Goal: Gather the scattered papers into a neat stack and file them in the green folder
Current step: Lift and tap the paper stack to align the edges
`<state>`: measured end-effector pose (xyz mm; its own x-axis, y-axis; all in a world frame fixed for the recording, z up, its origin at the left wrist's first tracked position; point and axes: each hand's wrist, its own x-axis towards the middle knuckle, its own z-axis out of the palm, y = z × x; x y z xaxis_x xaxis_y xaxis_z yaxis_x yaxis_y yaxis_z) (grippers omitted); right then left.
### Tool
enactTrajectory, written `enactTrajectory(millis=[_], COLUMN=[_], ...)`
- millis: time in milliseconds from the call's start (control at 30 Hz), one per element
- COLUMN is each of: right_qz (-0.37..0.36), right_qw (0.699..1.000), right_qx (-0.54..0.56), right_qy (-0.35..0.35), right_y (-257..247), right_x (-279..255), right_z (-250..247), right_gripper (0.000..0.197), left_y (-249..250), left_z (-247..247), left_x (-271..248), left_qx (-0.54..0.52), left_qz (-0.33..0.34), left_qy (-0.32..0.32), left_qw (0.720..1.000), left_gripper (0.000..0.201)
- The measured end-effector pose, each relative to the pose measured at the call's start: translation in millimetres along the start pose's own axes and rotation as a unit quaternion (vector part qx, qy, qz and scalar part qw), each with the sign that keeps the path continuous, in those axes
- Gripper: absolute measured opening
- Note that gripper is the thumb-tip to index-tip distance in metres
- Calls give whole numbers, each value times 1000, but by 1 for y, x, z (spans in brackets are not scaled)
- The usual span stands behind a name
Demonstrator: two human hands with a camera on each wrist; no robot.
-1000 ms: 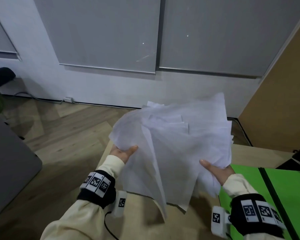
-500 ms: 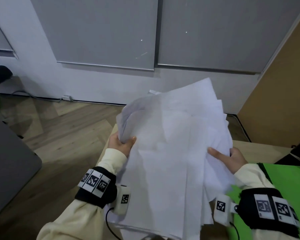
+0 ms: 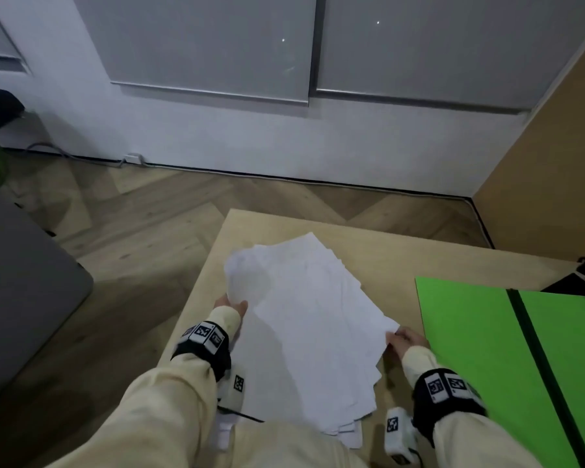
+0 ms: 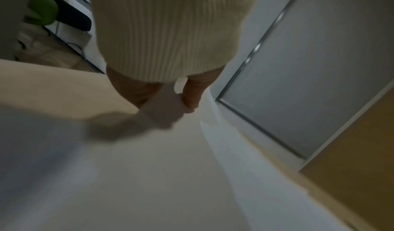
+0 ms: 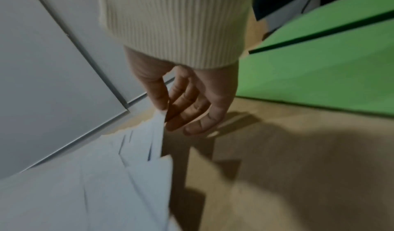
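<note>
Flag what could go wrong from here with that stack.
1. The papers are fanned, with edges staggered on the right and near sides; lifted as they lie, loose sheets may slip out.
2. The right hand pinches only one corner, so a pull could tear or peel off the top sheet.
3. The left hand holds the far left corner, already curled; squaring up from there may crease it. The folder lies open, apart from the stack.

1. Head view: looks forward and down from above onto the desk (image 3: 379, 261).
2. Left wrist view: close, faces along the hand over the papers (image 4: 127, 175).
3. Right wrist view: close; shares papers and green folder (image 5: 319, 76) with head view.
</note>
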<state>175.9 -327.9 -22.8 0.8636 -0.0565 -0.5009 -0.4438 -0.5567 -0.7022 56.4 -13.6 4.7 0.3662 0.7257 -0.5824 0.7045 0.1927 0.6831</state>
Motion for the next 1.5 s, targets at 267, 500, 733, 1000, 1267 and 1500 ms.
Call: enactTrajectory(millis=[267, 500, 733, 1000, 1267, 1500], right_qz=[37, 50, 103, -148, -138, -12], right_qw=[998, 983, 990, 890, 964, 997], right_qx=[34, 97, 9, 213, 161, 45], right_qy=[23, 150, 100, 375, 158, 57], right_y=[-4, -6, -5, -125, -144, -39], right_x=[-16, -10, -21, -31, -30, -1], right_z=[33, 11, 19, -90, -41, 50], right_gripper=[19, 33, 47, 39, 35, 44], left_y=[-34, -45, -45, -46, -31, -38], left_z=[5, -3, -2, -9, 20, 24], left_x=[26, 43, 49, 55, 26, 19], left_qx=[30, 36, 19, 25, 82, 113], left_qz=[-5, -37, -41, -52, -1, -40], left_qy=[4, 23, 8, 17, -80, -106], left_qw=[1000, 998, 999, 998, 993, 987], left_gripper=[53, 51, 52, 53, 61, 76])
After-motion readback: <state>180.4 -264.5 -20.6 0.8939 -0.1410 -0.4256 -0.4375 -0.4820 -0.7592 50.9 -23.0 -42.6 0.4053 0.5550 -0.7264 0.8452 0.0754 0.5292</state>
